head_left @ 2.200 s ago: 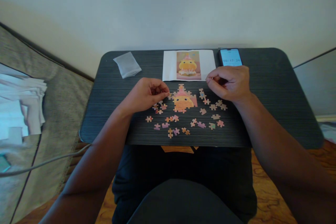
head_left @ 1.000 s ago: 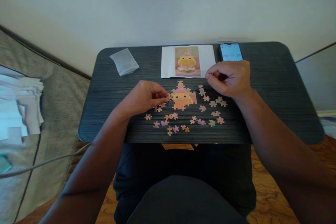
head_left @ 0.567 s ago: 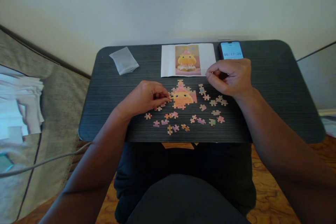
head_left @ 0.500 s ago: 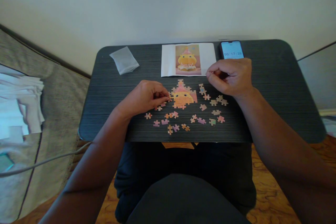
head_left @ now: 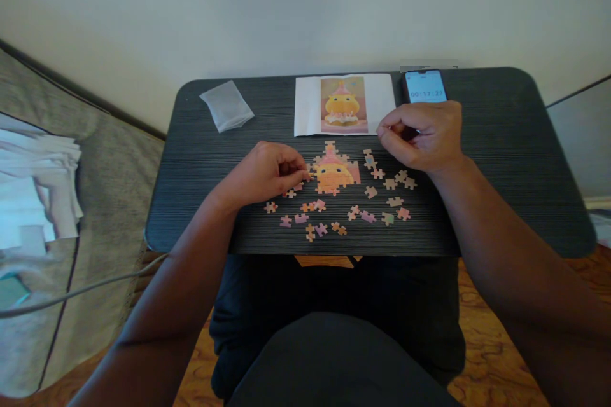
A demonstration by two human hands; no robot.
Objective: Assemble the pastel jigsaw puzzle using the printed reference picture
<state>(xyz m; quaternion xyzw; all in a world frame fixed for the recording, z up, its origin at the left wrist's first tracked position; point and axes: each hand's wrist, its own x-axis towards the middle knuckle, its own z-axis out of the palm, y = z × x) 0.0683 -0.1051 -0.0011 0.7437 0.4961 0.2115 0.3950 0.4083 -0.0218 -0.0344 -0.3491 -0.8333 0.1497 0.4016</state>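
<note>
A partly joined jigsaw (head_left: 334, 173) with a yellow figure and pink hat lies mid-table on the dark table (head_left: 501, 159). My left hand (head_left: 267, 172) rests at its left edge, fingers pinched together at a small piece against the puzzle. My right hand (head_left: 424, 137) hovers right of the puzzle, fingers curled in a pinch; what it holds is hidden. Several loose pieces (head_left: 367, 216) lie scattered in front of and beside the puzzle. A reference picture (head_left: 342, 103) on white paper lies behind the puzzle.
A phone (head_left: 426, 85) with a lit timer screen lies at the back, behind my right hand. A clear plastic bag (head_left: 227, 105) lies at the back left. A grey fabric surface with a cable (head_left: 71, 292) is to the left.
The view shifted slightly; both hands stay nearly where they were, the left pinched at the puzzle's left edge, the right curled beside it.
</note>
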